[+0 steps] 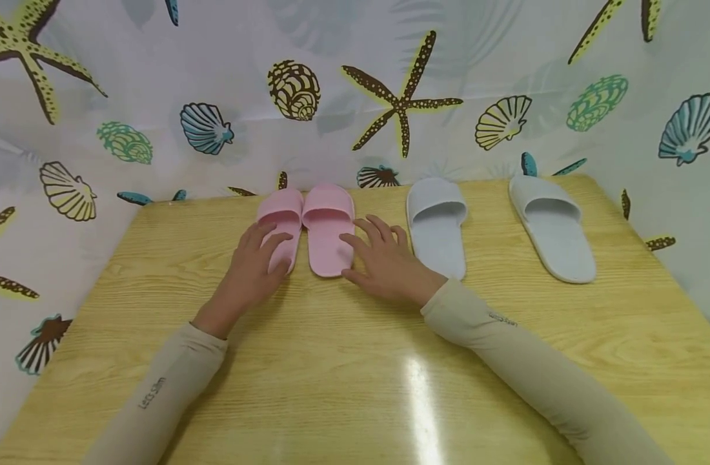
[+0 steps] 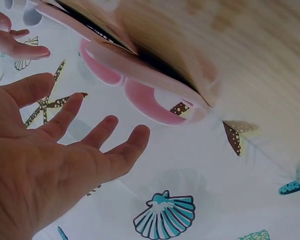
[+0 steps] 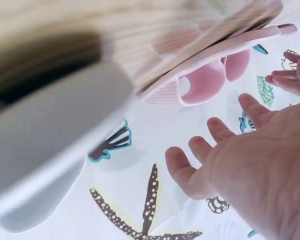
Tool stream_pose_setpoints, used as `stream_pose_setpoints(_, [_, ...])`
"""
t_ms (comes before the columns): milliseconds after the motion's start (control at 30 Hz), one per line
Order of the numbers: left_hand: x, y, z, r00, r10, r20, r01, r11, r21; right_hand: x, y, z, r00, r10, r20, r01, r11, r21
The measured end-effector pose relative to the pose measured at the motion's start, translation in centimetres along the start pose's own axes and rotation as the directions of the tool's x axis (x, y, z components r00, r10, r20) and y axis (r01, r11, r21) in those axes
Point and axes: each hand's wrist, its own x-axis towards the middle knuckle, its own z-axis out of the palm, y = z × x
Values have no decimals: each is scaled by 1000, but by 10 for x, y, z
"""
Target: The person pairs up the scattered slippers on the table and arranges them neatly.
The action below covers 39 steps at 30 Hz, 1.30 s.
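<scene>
Beige sleeves (image 1: pixel 157 394) lie nearest in my head view, reaching across the wooden table (image 1: pixel 308 387). I see the left hand (image 1: pixel 253 265), released, fingers loosely bent over the left pink slipper (image 1: pixel 279 201); the right hand (image 1: pixel 390 261), likewise holding nothing, is beside the right pink slipper (image 1: pixel 330 248). Both slippers lie side by side, toes toward the patterned cloth (image 1: pixel 239 71). Two white slippers (image 1: pixel 439 242) lie further right.

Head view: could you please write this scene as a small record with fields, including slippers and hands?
pink slippers: two, side by side, touching
white slippers: two, apart, right of the pink pair
left hand's grip: holding nothing, over the left pink slipper
right hand's grip: holding nothing, close to the right pink slipper
sleeves: beige
table: wood-grain surface
backdrop: white, sea-life print
</scene>
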Motion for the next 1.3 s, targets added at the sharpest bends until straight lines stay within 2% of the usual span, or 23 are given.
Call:
stream_pose_setpoints(67, [0, 4, 2, 1000, 16, -17, -16, 1000, -3, -6, 4, -1, 1000, 7, -1, -7, 1000, 16])
stream_pose_setpoints(133, [0, 8, 3, 1000, 20, -8, -20, 1000, -7, -13, 10, -3, 1000, 19, 1, -19, 999, 25])
stream_pose_setpoints(333, [4, 25, 8, 993, -23, 116, 23, 1000, 3, -33, 27, -9, 997, 75, -6, -74, 996, 48])
stream_pose_setpoints(500, [6, 34, 16, 987, -16, 157, 15, 1000, 9, -48, 41, -14, 995, 101, -17, -99, 994, 52])
stream_pose_setpoints(800, [8, 59, 34, 979, 90, 184, -93, 996, 7, -72, 64, -24, 991, 125, -56, -119, 988, 95])
stream_pose_setpoints(1000, [13, 74, 42, 977, 139, 161, -143, 990, 11, -85, 77, -27, 988, 132, -81, -125, 989, 84])
stream_pose_setpoints(1167, [22, 90, 48, 978, 165, 124, -167, 986, 3, -96, 97, -31, 980, 184, -80, -177, 981, 84])
stream_pose_setpoints(1300, [34, 99, 55, 975, 207, 81, -208, 978, 8, -105, 116, -36, 973, 190, -131, -178, 979, 97])
